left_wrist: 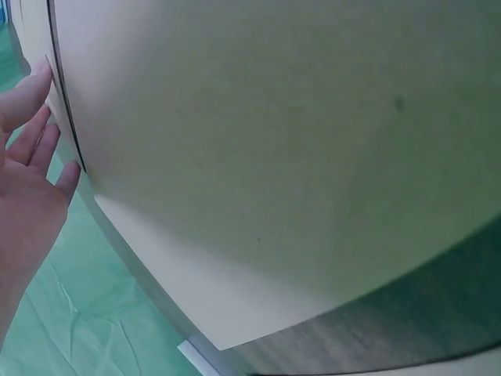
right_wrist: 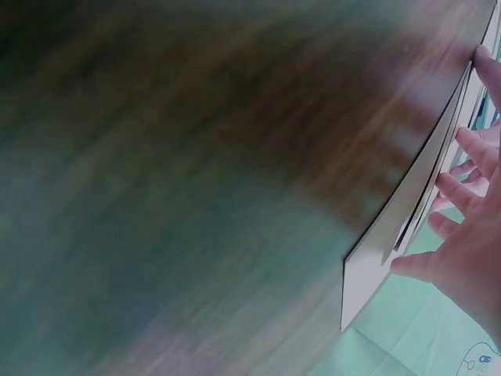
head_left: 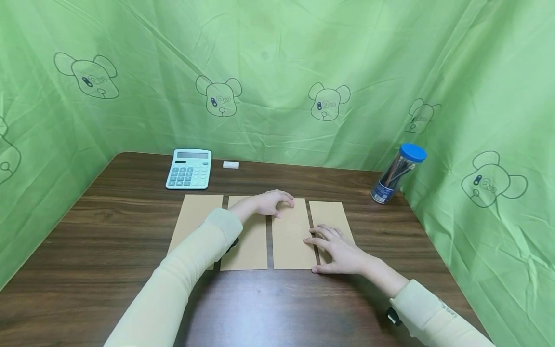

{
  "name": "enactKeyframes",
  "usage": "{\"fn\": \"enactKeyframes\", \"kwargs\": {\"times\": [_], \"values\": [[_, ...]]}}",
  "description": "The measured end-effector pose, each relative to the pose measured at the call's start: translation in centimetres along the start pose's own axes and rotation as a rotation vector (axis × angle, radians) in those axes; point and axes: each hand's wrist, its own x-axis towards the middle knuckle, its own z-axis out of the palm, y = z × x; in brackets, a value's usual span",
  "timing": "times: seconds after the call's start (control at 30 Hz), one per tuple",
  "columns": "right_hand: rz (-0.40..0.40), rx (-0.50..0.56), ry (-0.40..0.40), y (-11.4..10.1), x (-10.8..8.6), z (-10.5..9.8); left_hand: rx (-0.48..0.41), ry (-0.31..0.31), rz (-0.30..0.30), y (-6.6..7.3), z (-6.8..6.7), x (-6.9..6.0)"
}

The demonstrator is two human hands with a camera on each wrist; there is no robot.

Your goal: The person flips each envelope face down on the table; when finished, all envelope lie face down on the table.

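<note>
A pale green curtain (head_left: 269,43) printed with outlined round-eared animal heads hung behind and along both sides of a dark brown, wood-grained worktop (head_left: 269,308). Four tan panels lay flat in a row across its middle, with narrow strips of dark wood showing between them: the leftmost panel (head_left: 197,221), the second panel (head_left: 244,246), the third panel (head_left: 292,246) and the rightmost panel (head_left: 329,214).

The person's left hand (head_left: 272,203) reached in over the second panel, its fingers and thumb apart and slightly bent above the far part of the third, the fingertips near the far edge. The right hand (head_left: 340,251) was spread over the rightmost panel and across the gap beside it, with the index fingertip over the third panel and the thumb near that panel's near right corner. The two hands were apart from each other and neither was clamped on anything; how firmly the fingertips touched the panels could not be told. Both arms wore pale yellow sleeves (head_left: 173,284), and a small dark device (head_left: 393,316) sat at the right cuff.

Beyond the panels, at the far left, lay a light blue calculator (head_left: 189,169), with a small white block (head_left: 231,165) just beside it. A clear tube (head_left: 395,174) with a blue lid (head_left: 413,152), holding dark sticks, stood near the far right corner.
</note>
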Motion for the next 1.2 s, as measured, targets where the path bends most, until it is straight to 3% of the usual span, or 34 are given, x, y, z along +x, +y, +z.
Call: {"fn": "enactKeyframes", "kwargs": {"times": [0.2,0.47,0.6,0.87,1.2], "values": [[0.006,0.008,0.008,0.4,0.0,-0.3,0.033,-0.004,-0.021,0.4,-0.1,0.3],[0.001,0.032,0.025,2.2,-0.8,-0.9,0.1,0.074,-0.07,1.8,0.3,1.5],[0.006,0.048,0.019,3.1,-1.2,-1.0,0.069,0.108,-0.082,2.9,0.5,2.1],[-0.086,0.102,-0.009,4.5,-2.4,-1.2,0.058,0.089,-0.069,4.8,1.3,3.4],[-0.083,0.101,-0.049,5.1,-3.7,-1.6,0.008,0.067,-0.104,5.6,1.6,4.4]]}}
